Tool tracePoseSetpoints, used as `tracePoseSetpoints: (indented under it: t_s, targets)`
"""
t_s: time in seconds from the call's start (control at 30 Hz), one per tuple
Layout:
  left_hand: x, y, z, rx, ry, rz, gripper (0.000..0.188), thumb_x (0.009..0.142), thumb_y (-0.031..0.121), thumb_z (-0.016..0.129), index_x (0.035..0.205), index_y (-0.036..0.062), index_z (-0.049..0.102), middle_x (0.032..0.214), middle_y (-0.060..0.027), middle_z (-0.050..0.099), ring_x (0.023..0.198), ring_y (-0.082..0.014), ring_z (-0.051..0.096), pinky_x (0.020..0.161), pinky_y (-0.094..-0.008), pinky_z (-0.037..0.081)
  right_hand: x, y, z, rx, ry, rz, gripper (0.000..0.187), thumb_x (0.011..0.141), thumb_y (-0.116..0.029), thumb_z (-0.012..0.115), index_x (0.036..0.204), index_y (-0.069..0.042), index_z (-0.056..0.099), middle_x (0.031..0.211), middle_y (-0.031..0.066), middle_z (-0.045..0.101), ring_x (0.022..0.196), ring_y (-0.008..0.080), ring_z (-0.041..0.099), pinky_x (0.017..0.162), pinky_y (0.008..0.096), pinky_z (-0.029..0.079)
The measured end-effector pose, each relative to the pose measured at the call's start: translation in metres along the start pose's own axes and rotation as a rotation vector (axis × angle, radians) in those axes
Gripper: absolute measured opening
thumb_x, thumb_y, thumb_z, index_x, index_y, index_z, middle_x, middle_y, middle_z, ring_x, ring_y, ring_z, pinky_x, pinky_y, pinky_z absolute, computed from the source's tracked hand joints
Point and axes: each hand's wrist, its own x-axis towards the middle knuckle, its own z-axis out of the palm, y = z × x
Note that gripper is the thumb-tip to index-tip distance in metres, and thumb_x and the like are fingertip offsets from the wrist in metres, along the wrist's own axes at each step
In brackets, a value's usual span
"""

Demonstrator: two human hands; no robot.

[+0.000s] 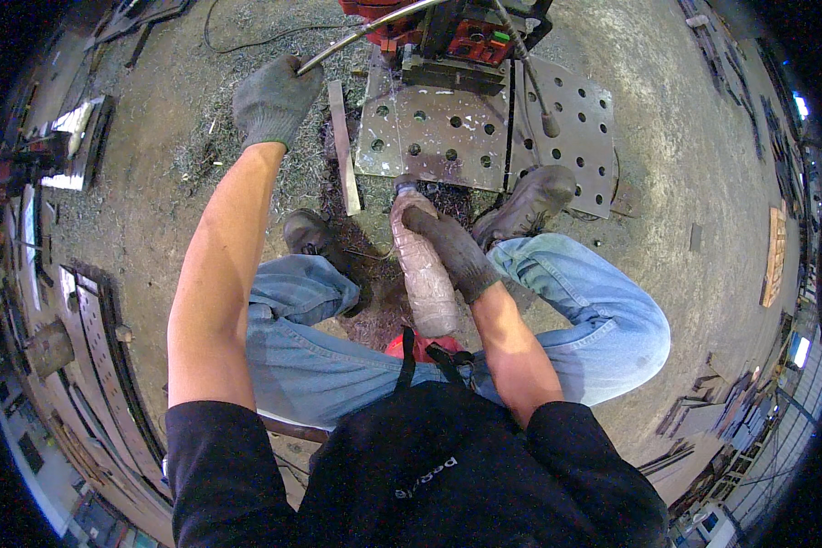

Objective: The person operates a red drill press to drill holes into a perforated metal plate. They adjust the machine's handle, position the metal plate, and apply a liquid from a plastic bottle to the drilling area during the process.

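Observation:
My left hand [272, 102], in a grey knit glove, is closed around the end of a metal lever [367, 29] that reaches up to a red and black drilling machine [475, 46]. In my gloved right hand [452, 251] is a cloudy, dirty plastic bottle [427, 292], tilted with its neck toward a metal plate [447, 137] full of round holes. The machine's base rests on the plate's far part. To the right, a second perforated plate [574, 137] lies alongside. What the bottle contains is hard to make out.
My boots stand by the plate's near edge. A flat metal strip [342, 146] lies left of the plate, among scattered metal shavings [215, 128]. A black cable [247, 46] curves across the floor. Long metal pieces [105, 347] lie at left, and more stock [721, 416] at right.

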Motion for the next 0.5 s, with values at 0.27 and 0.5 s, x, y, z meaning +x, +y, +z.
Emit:
tracePoseSetpoints:
  t_s: [0.27,0.5]
  targets:
    - [0.0,0.0,-0.001,0.045,-0.027,-0.028,0.042,0.086,0.057,0.059,0.101,0.0203,0.075,0.093,-0.0144,0.074,0.09,-0.0376,0.071,0.077,-0.0489,0.054,-0.001,-0.006,-0.005,-0.288,-0.046,-0.093,0.053,0.093,-0.047,0.062,0.113,0.002,0.068,0.097,0.0077,0.07,0.085,0.0139,0.063,0.078,0.0319,0.051]
    - [-0.001,0.002,-0.003,0.041,-0.03,-0.005,0.041,0.085,0.056,0.061,0.103,0.0221,0.075,0.098,-0.0132,0.074,0.094,-0.0373,0.071,0.078,-0.0479,0.055,0.008,0.008,-0.006,0.004,-0.025,0.082,0.054,0.089,-0.044,0.067,0.119,0.001,0.065,0.101,0.0071,0.069,0.09,0.0142,0.063,0.081,0.0324,0.052]
